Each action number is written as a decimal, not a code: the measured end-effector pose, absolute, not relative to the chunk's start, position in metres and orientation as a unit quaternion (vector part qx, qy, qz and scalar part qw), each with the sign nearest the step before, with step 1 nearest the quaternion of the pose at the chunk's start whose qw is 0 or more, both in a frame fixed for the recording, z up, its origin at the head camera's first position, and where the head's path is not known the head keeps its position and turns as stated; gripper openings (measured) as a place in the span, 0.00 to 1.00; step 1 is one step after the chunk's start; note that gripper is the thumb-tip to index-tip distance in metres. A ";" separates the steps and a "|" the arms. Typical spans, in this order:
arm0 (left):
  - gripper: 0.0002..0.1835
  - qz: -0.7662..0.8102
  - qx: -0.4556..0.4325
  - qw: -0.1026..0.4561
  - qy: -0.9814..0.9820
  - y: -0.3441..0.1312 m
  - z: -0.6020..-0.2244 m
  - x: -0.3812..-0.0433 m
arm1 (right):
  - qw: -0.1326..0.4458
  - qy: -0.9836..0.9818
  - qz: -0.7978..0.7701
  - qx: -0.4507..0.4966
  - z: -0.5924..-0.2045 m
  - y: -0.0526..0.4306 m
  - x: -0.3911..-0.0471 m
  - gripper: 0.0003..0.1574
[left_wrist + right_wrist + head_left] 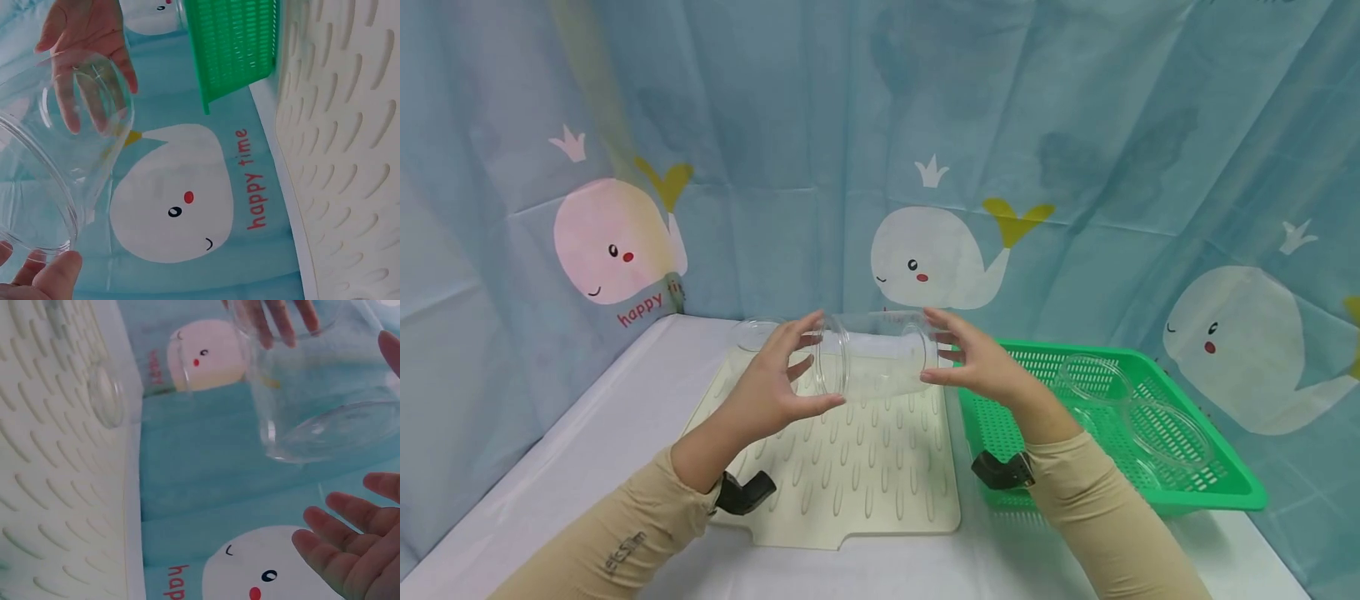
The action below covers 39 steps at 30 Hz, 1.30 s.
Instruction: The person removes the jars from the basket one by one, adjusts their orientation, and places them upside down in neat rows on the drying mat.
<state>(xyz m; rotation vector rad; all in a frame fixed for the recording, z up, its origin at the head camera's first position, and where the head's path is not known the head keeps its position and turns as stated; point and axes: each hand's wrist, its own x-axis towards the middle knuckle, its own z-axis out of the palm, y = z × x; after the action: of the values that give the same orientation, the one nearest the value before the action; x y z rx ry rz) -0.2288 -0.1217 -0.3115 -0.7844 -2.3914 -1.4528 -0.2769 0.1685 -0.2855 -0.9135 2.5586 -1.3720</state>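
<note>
Clear jar (883,367) hangs lengthwise nine-to-three o'clock, left hand (772,390) gripping its nine-o'clock end, right hand (991,360) loosely spread at three.

The person's left forearm (625,517) slanted in from the near left, the right forearm (1105,517) from the near right, both sleeved above bare wrists. The left hand (767,392) gripped, its fingers and thumb curved. The right hand (981,358) faced it, a gap between them, fingers spread and lightly bent, thumb set apart.
</note>
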 end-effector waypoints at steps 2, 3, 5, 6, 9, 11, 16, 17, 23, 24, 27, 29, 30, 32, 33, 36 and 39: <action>0.51 -0.531 -0.267 0.106 -0.798 -0.122 -0.311 -0.230 | 0.059 0.830 -0.466 -0.301 -0.287 0.169 -0.276 0.56; 0.51 -0.550 -0.265 0.098 -0.786 -0.122 -0.310 -0.230 | 0.065 0.825 -0.475 -0.299 -0.288 0.169 -0.277 0.56; 0.50 -0.591 -0.268 0.078 -0.757 -0.122 -0.309 -0.230 | 0.078 0.811 -0.494 -0.303 -0.290 0.170 -0.276 0.57; 0.49 -0.611 -0.270 0.066 -0.741 -0.122 -0.309 -0.230 | 0.088 0.799 -0.508 -0.308 -0.290 0.169 -0.275 0.57; 0.47 -0.662 -0.277 0.031 -0.696 -0.121 -0.309 -0.229 | 0.114 0.753 -0.552 -0.340 -0.292 0.168 -0.275 0.57; 0.47 -0.689 -0.288 0.013 -0.665 -0.119 -0.311 -0.229 | 0.124 0.720 -0.573 -0.370 -0.292 0.167 -0.274 0.57; 0.45 -0.711 -0.300 -0.001 -0.637 -0.118 -0.314 -0.231 | 0.114 0.685 -0.593 -0.407 -0.293 0.163 -0.273 0.55; 0.45 -0.709 -0.301 -0.003 -0.638 -0.118 -0.315 -0.232 | 0.111 0.683 -0.595 -0.408 -0.293 0.163 -0.273 0.54; 0.46 -0.693 -0.305 -0.040 -0.653 -0.123 -0.319 -0.234 | 0.102 0.661 -0.619 -0.411 -0.295 0.163 -0.271 0.57; 0.46 -0.690 -0.306 -0.045 -0.655 -0.123 -0.320 -0.235 | 0.101 0.655 -0.624 -0.414 -0.295 0.163 -0.271 0.58; 0.45 -0.681 -0.316 -0.055 -0.659 -0.125 -0.323 -0.237 | 0.093 0.635 -0.638 -0.425 -0.295 0.162 -0.270 0.62; 0.44 -0.673 -0.324 -0.060 -0.662 -0.127 -0.326 -0.238 | 0.083 0.624 -0.646 -0.432 -0.295 0.161 -0.269 0.64; 0.44 -0.669 -0.328 -0.063 -0.664 -0.128 -0.327 -0.239 | 0.077 0.621 -0.650 -0.432 -0.295 0.160 -0.269 0.64; 0.43 -0.658 -0.332 -0.068 -0.672 -0.130 -0.329 -0.241 | 0.065 0.616 -0.656 -0.431 -0.294 0.158 -0.267 0.64; 0.43 -0.653 -0.334 -0.073 -0.675 -0.131 -0.330 -0.242 | 0.059 0.616 -0.659 -0.428 -0.294 0.157 -0.266 0.65; 0.45 -0.645 -0.337 -0.086 -0.680 -0.133 -0.333 -0.245 | 0.047 0.615 -0.662 -0.426 -0.293 0.155 -0.264 0.64; 0.47 -0.644 -0.339 -0.097 -0.679 -0.134 -0.336 -0.246 | 0.036 0.610 -0.661 -0.434 -0.293 0.153 -0.262 0.64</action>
<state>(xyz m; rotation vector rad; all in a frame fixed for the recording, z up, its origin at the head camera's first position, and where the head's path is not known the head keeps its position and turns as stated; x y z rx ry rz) -0.2462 -0.1338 -0.3355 -1.1363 -2.2766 -2.1568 -0.2620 0.1532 -0.2931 -1.3334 1.8749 -2.0315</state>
